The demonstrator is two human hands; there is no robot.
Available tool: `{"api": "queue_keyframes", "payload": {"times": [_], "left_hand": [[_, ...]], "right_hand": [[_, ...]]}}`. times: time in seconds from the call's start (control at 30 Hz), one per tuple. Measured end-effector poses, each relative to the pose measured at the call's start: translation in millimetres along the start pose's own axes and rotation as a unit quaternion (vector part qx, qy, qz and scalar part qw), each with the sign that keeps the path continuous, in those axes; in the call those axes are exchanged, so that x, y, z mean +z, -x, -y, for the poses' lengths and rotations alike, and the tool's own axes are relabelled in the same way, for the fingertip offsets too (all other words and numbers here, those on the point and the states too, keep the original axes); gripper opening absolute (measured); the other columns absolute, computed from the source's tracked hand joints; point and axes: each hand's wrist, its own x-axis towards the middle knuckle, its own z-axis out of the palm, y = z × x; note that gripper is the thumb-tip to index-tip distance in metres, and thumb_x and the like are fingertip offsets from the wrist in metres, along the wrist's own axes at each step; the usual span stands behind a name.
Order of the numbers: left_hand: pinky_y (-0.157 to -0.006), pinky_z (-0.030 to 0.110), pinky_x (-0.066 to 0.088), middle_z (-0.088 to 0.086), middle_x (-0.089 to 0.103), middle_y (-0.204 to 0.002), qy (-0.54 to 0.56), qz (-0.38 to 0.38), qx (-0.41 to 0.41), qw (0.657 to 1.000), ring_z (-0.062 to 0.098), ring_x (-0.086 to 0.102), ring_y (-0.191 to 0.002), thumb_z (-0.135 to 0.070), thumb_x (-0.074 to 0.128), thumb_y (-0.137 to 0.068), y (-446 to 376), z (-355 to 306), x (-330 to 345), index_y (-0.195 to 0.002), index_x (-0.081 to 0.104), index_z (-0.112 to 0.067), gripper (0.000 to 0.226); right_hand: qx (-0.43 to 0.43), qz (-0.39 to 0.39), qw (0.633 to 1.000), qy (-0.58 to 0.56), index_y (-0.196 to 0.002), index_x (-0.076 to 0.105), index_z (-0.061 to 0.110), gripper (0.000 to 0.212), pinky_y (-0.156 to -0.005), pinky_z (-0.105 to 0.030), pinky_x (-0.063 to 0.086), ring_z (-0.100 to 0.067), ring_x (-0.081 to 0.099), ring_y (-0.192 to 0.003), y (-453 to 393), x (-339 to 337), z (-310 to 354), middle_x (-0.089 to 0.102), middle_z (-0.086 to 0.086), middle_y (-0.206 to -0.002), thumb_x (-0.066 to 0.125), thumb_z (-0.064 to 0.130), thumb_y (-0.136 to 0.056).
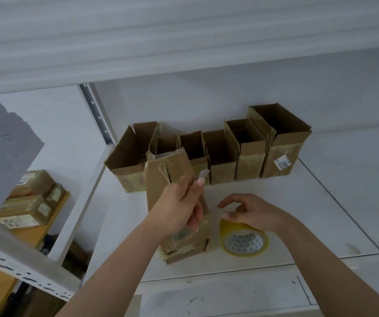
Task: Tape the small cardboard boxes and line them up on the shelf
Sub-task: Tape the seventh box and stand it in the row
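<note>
A long flattened cardboard box [161, 177], wrapped in clear tape, lies on the white shelf [321, 202] pointing away from me. My left hand [179, 209] rests over its middle, gripping a slim cutter [203, 176] whose pale blade tip sticks out above my fingers. Just right of the box stands a yellowish tape roll [244, 242]. My right hand [252, 213] holds its upper edge with the fingers spread. Several small open cardboard boxes [220, 156] stand side by side along the back of the shelf, their lower halves taped.
An upper shelf board [184, 42] hangs close overhead. A white upright [97, 115] bounds the shelf on the left. Beyond it, taped parcels [28, 207] sit on a wooden surface, and a grey paper sheet [3, 152] hangs there.
</note>
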Motion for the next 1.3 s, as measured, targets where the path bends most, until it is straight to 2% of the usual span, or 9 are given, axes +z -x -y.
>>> {"api": "queue_keyframes", "payload": {"times": [0.2, 0.37, 0.67, 0.77, 0.83, 0.93, 1.0, 1.13, 1.3], "left_hand": [[-0.056, 0.020, 0.051, -0.003, 0.061, -0.055, -0.147, 0.080, 0.011, 0.986, 0.010, 0.060, -0.049, -0.041, 0.039, -0.103, -8, -15, -3, -0.076, 0.058, -0.013, 0.044], [-0.079, 0.038, 0.052, -0.006, 0.059, -0.052, -0.370, 0.205, -0.025, 0.906, 0.003, 0.064, -0.052, -0.046, 0.033, -0.103, -16, -45, 1, -0.077, 0.054, -0.023, 0.041], [-0.079, 0.035, 0.053, 0.007, 0.072, -0.070, -0.535, 0.270, -0.131, 0.790, 0.016, 0.072, -0.072, -0.030, 0.034, -0.104, -34, -76, 27, -0.098, 0.058, -0.016, 0.028], [-0.069, 0.031, 0.054, 0.003, 0.069, -0.069, -0.582, 0.246, -0.121, 0.765, 0.012, 0.070, -0.061, -0.028, 0.037, -0.102, -37, -73, 34, -0.104, 0.064, -0.012, 0.031], [-0.063, 0.028, 0.052, -0.001, 0.068, -0.065, -0.565, 0.228, -0.110, 0.785, 0.008, 0.068, -0.055, -0.032, 0.039, -0.101, -37, -69, 30, -0.099, 0.064, -0.016, 0.030], [-0.058, 0.025, 0.048, -0.004, 0.064, -0.055, -0.431, 0.161, -0.089, 0.883, 0.002, 0.061, -0.047, -0.037, 0.049, -0.097, -33, -55, 16, -0.083, 0.063, -0.014, 0.030], [-0.060, 0.027, 0.048, -0.003, 0.063, -0.063, -0.378, 0.080, -0.064, 0.920, 0.005, 0.061, -0.056, -0.038, 0.059, -0.093, -27, -45, 12, -0.078, 0.058, -0.016, 0.026], [-0.058, 0.027, 0.040, -0.002, 0.054, -0.080, -0.427, 0.017, -0.048, 0.903, 0.013, 0.052, -0.073, -0.031, 0.062, -0.087, -27, -32, 17, -0.076, 0.047, -0.022, 0.020], [-0.056, 0.028, 0.037, -0.002, 0.052, -0.082, -0.435, 0.030, -0.046, 0.899, 0.014, 0.051, -0.074, -0.029, 0.060, -0.085, -30, -33, 19, -0.078, 0.048, -0.021, 0.016]], "right_hand": [[-0.015, -0.022, 0.998, -0.059, -0.098, 0.076, 0.031, 0.015, -0.084, -0.024, 0.056, -0.009, 0.069, -0.092, 16, -15, -1, 0.074, 0.009, -0.096, 0.063, 0.025, -0.093], [-0.004, -0.077, 0.997, -0.024, -0.100, 0.076, 0.032, 0.015, -0.090, -0.029, 0.053, -0.010, 0.067, -0.096, 24, -17, 3, 0.074, 0.010, -0.099, 0.064, 0.028, -0.092], [-0.008, -0.165, 0.981, 0.101, -0.097, 0.076, 0.035, 0.019, -0.081, -0.032, 0.054, -0.006, 0.064, -0.081, 42, -13, 23, 0.072, 0.012, -0.085, 0.059, 0.039, -0.094], [-0.002, -0.179, 0.978, 0.106, -0.091, 0.078, 0.032, 0.021, -0.075, -0.032, 0.054, -0.009, 0.064, -0.075, 43, -7, 26, 0.072, 0.007, -0.079, 0.058, 0.040, -0.093], [0.002, -0.183, 0.979, 0.092, -0.091, 0.077, 0.023, 0.025, -0.073, -0.035, 0.053, -0.019, 0.065, -0.073, 43, -7, 23, 0.071, -0.002, -0.077, 0.059, 0.040, -0.093], [0.018, -0.178, 0.982, 0.067, -0.092, 0.076, 0.014, 0.029, -0.078, -0.040, 0.055, -0.027, 0.068, -0.079, 41, -7, 16, 0.072, -0.011, -0.083, 0.060, 0.039, -0.093], [0.030, -0.170, 0.985, 0.031, -0.092, 0.078, 0.022, 0.022, -0.082, -0.041, 0.055, -0.023, 0.069, -0.081, 40, -4, 11, 0.073, -0.006, -0.083, 0.063, 0.038, -0.092], [0.045, -0.151, 0.986, -0.061, -0.091, 0.079, 0.032, 0.011, -0.086, -0.034, 0.054, -0.009, 0.069, -0.083, 35, 4, 6, 0.074, 0.010, -0.084, 0.068, 0.034, -0.089], [0.076, -0.137, 0.979, -0.133, -0.080, 0.081, 0.027, 0.016, -0.067, -0.020, 0.050, -0.007, 0.070, -0.070, 30, 18, 3, 0.075, 0.010, -0.076, 0.068, 0.023, -0.089]]}}
